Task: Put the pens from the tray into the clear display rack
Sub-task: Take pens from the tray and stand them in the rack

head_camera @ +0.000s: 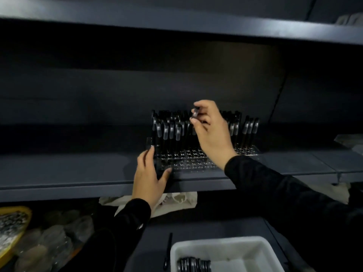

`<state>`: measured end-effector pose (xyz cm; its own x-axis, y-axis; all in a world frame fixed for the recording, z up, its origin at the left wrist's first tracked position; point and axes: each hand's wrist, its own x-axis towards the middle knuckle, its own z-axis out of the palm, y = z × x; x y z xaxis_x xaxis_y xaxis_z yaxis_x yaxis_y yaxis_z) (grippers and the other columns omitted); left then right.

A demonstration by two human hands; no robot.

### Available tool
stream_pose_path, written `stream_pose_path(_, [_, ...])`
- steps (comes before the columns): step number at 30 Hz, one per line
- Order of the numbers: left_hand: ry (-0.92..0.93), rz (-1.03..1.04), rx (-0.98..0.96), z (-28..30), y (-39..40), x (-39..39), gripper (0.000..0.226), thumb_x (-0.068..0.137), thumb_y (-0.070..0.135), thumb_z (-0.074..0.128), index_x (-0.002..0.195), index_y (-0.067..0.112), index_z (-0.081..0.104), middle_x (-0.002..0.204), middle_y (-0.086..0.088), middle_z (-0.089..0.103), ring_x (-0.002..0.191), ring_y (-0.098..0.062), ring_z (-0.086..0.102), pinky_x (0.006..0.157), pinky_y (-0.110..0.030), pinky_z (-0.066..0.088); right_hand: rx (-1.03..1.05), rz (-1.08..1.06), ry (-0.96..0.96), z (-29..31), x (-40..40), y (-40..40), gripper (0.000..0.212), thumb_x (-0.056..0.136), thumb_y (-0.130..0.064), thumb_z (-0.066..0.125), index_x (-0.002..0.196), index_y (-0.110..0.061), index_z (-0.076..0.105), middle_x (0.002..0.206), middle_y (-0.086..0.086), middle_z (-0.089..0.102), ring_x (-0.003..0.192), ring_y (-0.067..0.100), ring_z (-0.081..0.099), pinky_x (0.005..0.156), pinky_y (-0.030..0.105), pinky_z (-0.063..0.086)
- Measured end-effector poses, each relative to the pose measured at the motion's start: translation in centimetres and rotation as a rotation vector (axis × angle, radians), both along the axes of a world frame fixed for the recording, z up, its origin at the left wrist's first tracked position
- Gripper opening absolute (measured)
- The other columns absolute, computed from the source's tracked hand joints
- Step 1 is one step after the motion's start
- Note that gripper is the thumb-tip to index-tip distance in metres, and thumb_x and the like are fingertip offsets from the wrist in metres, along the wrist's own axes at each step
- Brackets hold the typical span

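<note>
A: Left hand (149, 174) first — thumb and fingers clasp the near left corner of the clear display rack (188, 160) on the shelf (78, 169), bracing it.

B: Good. And the right hand (211, 132) pinches a pen (195, 115) by its cap end, upright over the middle of the rack.

A: I'd say the trick now is keeping that pen vertical, finding an open hole, and lowering it without knocking its neighbours.

B: Agreed, and the left hand should hold the rack so it can't slide.

A: Contents, left to right: the far rows carry standing pens (169, 128), with a small group (250, 128) at the right end. The near rows of holes look open.

B: Nearer us, the white tray (261, 250) holds a bunch of dark pens (193, 265) at its left. One loose pen (168, 250) lies just left of it.
</note>
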<state>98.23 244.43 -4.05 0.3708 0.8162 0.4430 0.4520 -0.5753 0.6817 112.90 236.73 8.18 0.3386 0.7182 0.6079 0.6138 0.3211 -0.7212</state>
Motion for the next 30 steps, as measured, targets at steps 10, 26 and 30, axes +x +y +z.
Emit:
stream_pose_path(10, [0.108,0.137,0.037,-0.8,0.0,0.7,0.065,0.096,0.031,0.054,0.15,0.028,0.018,0.134,-0.003,0.048,0.114,-0.022,0.052,0.093,-0.031,0.035,-0.2,-0.041,-0.068,-2.7,0.4,1.2,0.034,0.1,-0.013,0.047,0.128,-0.033,0.044,0.112,-0.013,0.049,0.11,0.012,0.055,0.094,0.034,0.048])
stream_pose_path(26, [0.077,0.113,0.075,-1.7,-0.5,0.1,0.068,0.091,0.021,0.061,0.149,0.022,0.025,0.146,-0.006,0.037,0.125,-0.024,0.046,0.102,-0.039,0.035,-0.278,0.008,-0.097,-3.0,-0.4,1.3,0.049,0.1,-0.007,0.047,0.14,-0.033,0.042,0.143,-0.011,0.042,0.125,0.005,0.045,0.105,0.02,0.041])
stream_pose_path(30, [0.124,0.122,0.312,-8.0,-3.5,-2.2,0.067,0.083,0.014,0.069,0.141,0.014,0.034,0.148,-0.02,0.031,0.131,-0.034,0.035,0.101,-0.054,0.041,-0.208,0.021,-0.021,-6.4,-0.5,-2.0,0.053,0.099,-0.008,0.048,0.138,-0.042,0.038,0.132,-0.022,0.045,0.121,-0.007,0.045,0.102,0.011,0.038])
